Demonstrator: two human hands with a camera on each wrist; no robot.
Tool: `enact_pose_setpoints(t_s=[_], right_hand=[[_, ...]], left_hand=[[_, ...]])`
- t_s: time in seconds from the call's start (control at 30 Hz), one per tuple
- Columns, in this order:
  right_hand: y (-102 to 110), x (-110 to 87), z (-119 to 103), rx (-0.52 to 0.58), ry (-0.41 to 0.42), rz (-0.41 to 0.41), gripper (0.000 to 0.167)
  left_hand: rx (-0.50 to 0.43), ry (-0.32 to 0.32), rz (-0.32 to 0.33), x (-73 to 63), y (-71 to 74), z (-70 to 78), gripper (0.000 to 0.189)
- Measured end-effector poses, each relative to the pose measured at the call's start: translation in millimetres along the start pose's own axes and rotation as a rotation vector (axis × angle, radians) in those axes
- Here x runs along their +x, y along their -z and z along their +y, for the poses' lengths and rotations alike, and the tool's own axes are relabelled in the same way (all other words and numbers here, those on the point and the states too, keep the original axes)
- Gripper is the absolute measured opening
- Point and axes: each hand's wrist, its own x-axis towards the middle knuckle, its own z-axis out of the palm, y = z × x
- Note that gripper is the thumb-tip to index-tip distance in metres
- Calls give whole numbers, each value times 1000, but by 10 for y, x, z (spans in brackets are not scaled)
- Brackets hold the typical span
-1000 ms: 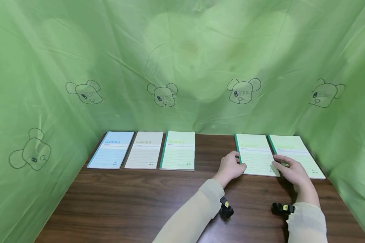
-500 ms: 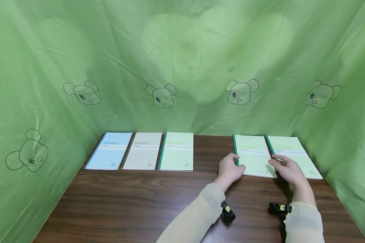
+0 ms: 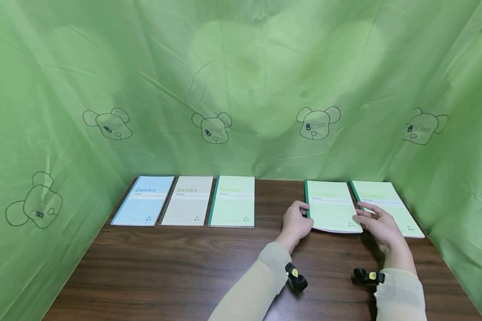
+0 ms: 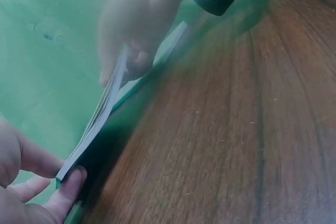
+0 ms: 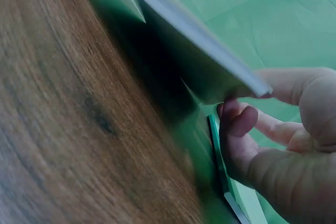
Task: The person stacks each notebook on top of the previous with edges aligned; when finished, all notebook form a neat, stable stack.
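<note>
Nearest, at the bottom of the head view, the left sleeve [image 3: 245, 292] and right sleeve [image 3: 403, 294] reach over the brown table [image 3: 156, 276], a small black camera [image 3: 296, 278] at the left wrist and another black camera [image 3: 367, 276] at the right. Beyond them, the left hand [image 3: 297, 221] pinches a pale green notebook [image 3: 331, 209] by its dark green spine, near the lower corner, while the right hand [image 3: 380, 225] pinches the opposite edge.

The change is in that notebook: half a second ago its near edge looks straight, and now it sags in a curve between the hands. Both wrist views show a dark gap under it, so at least the near part is off the table; whether its far edge touches the wood, I cannot tell. For the work in hand, this reads as the start of a lift — both sides are secured, though the bend suggests a floppy book that needs even support.

Just right of it, partly behind the right hand, lies a green neighbour [image 3: 383, 191]. Well apart to the left, a blue notebook [image 3: 142, 205], a grey notebook [image 3: 186, 205] and another green notebook [image 3: 233, 205] lie unmoved in a row. Farthest back hangs a green sheet [image 3: 261, 67] printed with bear heads.
</note>
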Motion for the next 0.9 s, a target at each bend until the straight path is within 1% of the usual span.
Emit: enact_pose_setpoints(t_s=[0.07,0.17,0.23,0.33,0.43,0.53,0.7,0.9], right_hand=[[8,1,5,80,-27,-15,49],[23,6,12,121,-61,-34,48],[25,16,19,91,-70,-46,55],[24,31,39,1,-61,-62,69],[20,34,49,-62,-46,-73,75],[20,25,37,-74,-42,-85,75],[22,26,20,-66,-64,-104,78],[13,9,-6,-145,-42,-135,80]], left_hand=[[-50,32,-3,3,18,5,42],[-101,76,-17,-4,45,31,43],[-145,98,-26,-15,58,45,45],[-222,134,-43,-29,56,46,46],[-307,152,-55,-31,42,32,46],[-325,158,-58,-28,57,35,45],[-335,156,-66,-38,93,43,43],[-265,133,-81,-97,149,54,44]])
